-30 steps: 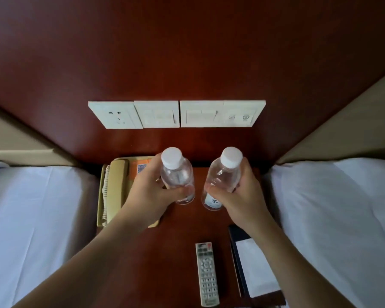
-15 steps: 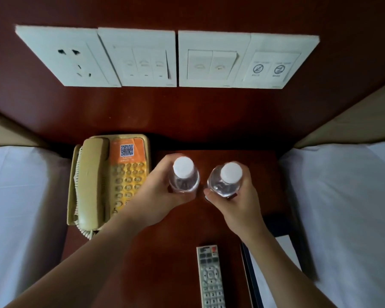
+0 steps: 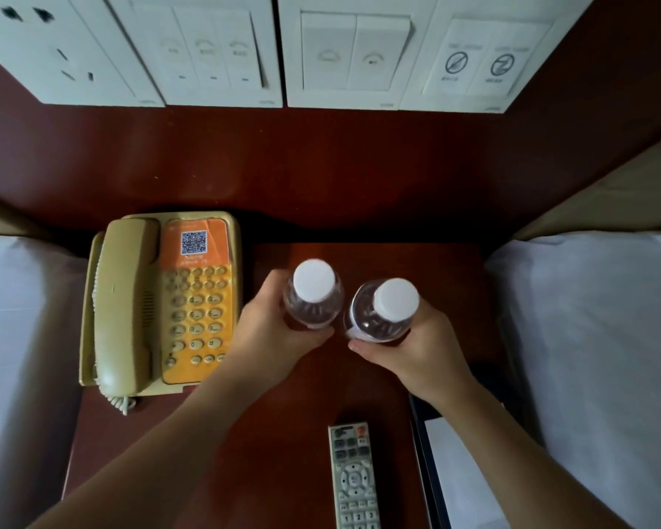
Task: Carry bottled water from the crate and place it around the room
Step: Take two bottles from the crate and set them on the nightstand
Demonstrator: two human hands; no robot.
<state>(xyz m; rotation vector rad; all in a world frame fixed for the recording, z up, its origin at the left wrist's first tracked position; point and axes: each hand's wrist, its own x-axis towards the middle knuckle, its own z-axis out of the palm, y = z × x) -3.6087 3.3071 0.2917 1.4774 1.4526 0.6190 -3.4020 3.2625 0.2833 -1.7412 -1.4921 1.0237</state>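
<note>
Two clear water bottles with white caps stand upright side by side over the back of a dark red nightstand [image 3: 294,406], seen from above. My left hand [image 3: 271,334] grips the left bottle [image 3: 313,295] round its body. My right hand [image 3: 409,353] grips the right bottle [image 3: 386,311], which leans slightly and shows a white label. Whether the bottle bases touch the nightstand top I cannot tell. The crate is out of view.
A beige phone [image 3: 157,303] with an orange keypad fills the nightstand's left side. A remote [image 3: 353,479] and a dark folder with white paper [image 3: 455,475] lie near the front. White beds [image 3: 596,357] flank both sides. Wall switches [image 3: 344,51] hang behind.
The view has closed in on the nightstand and tilted down. Both hands have lowered the bottles toward the nightstand top, so the bottles are seen from straight above.
</note>
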